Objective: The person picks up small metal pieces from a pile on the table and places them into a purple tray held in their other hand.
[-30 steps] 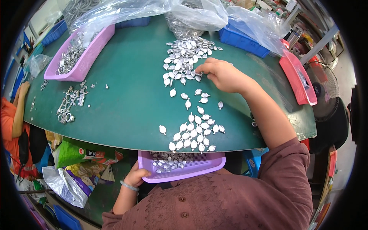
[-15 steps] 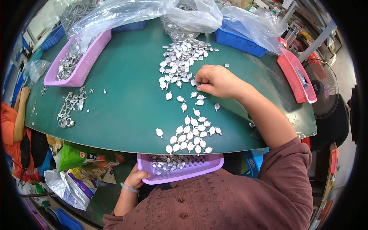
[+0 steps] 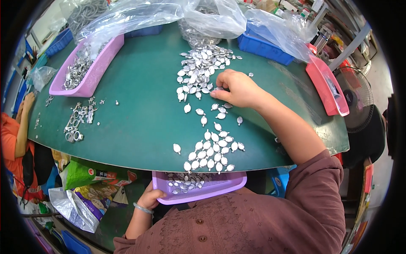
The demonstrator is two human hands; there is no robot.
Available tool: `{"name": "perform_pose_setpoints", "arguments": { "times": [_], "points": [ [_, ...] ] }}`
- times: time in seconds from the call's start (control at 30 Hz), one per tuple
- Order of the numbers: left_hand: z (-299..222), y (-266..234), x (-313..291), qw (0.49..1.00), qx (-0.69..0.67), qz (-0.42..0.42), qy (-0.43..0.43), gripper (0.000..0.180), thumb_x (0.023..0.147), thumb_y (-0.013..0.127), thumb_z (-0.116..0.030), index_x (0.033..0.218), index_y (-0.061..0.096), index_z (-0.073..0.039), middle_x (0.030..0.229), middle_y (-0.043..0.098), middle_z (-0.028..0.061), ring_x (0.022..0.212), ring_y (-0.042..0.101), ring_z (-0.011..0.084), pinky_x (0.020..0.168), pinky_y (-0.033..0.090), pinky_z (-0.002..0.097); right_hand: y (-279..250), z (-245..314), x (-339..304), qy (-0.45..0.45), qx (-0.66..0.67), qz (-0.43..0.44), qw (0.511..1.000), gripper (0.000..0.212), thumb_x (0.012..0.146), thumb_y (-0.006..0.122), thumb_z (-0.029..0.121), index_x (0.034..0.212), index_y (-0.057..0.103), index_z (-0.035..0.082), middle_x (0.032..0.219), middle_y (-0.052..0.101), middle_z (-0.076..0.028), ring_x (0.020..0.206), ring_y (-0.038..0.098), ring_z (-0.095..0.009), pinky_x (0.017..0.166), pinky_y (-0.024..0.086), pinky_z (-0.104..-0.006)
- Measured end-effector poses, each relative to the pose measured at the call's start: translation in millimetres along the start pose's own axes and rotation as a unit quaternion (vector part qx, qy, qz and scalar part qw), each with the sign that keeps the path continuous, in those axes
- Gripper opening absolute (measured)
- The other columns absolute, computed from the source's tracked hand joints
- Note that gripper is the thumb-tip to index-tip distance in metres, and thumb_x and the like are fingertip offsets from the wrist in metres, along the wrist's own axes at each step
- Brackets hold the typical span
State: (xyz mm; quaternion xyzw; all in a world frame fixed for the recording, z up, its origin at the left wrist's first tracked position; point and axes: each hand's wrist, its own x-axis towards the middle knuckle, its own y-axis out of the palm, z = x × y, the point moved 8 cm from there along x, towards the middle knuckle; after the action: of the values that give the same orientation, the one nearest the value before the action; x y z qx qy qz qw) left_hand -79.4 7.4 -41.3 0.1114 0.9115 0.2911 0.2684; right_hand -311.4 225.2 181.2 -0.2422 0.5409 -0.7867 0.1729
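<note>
My left hand (image 3: 150,197) grips the left end of a purple plastic basket (image 3: 215,197) held against my body below the table edge. Silvery oval metal pieces, each with a small tab, lie in it. Over the table, my right hand (image 3: 238,88) is curled in a pinch at the lower right of a pile of the same oval pieces (image 3: 198,70). One piece shows at its fingertips, partly hidden. A looser group of oval pieces (image 3: 211,150) lies near the front edge, with a few scattered between it and the pile.
On the green table (image 3: 139,106), a pink-purple basket (image 3: 99,70) of metal parts stands left, with loose rings (image 3: 76,122) before it. Clear plastic bags (image 3: 215,19) and a blue tray (image 3: 264,46) line the back. A red basket (image 3: 325,86) stands right. Another person's hand (image 3: 28,101) is far left.
My right hand has shifted slightly left along the pile's lower edge. An oval piece now shows below its wrist side. My left hand and the basket stay in place.
</note>
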Motion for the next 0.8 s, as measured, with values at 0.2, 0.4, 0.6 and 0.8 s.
{"name": "perform_pose_setpoints", "arguments": {
  "times": [0.2,0.4,0.6,0.8],
  "points": [
    [-2.7,0.8,-1.6,1.0,-0.008,-0.001,0.005,0.072,0.056,0.055,-0.002,0.125,0.036,0.005,0.109,0.054,0.0143,0.1,0.054,0.0249,0.087,0.043,0.0333,6.1,10.7,-1.6,-0.01,0.188,0.22,0.957,0.017,0.074,0.063,0.01,0.088,0.058,0.001,0.068,0.056,-0.007,0.062,0.056,-0.016,0.058,0.045,-0.029],
    [-1.0,-1.1,-0.4,1.0,0.008,0.001,0.003,0.074,0.055,0.054,-0.005,0.126,0.036,0.004,0.114,0.051,0.0157,0.104,0.052,0.0275,0.091,0.041,0.0358,-2.2,18.8,10.9,-0.132,0.029,0.053,0.989,0.018,0.071,0.062,0.004,0.089,0.059,0.003,0.078,0.055,-0.009,0.069,0.057,-0.021,0.062,0.046,-0.0327],
    [-0.8,-1.6,-0.6,1.0,0.019,0.002,-0.009,0.075,0.055,0.055,-0.005,0.127,0.035,0.004,0.114,0.052,0.0158,0.104,0.053,0.0272,0.091,0.042,0.0358,3.7,27.4,14.7,-0.134,0.073,0.064,0.986,0.016,0.07,0.062,0.005,0.086,0.06,0.004,0.078,0.054,-0.009,0.07,0.056,-0.02,0.063,0.046,-0.0311],
    [-2.5,0.7,-0.5,1.0,0.02,0.002,-0.001,0.076,0.055,0.056,-0.006,0.127,0.035,0.004,0.112,0.053,0.0162,0.102,0.054,0.0269,0.089,0.043,0.0356,13.5,25.6,11.5,-0.105,0.133,0.181,0.969,0.021,0.069,0.058,0.002,0.089,0.059,0.004,0.078,0.053,-0.008,0.071,0.054,-0.022,0.064,0.045,-0.032]
  ]
}}
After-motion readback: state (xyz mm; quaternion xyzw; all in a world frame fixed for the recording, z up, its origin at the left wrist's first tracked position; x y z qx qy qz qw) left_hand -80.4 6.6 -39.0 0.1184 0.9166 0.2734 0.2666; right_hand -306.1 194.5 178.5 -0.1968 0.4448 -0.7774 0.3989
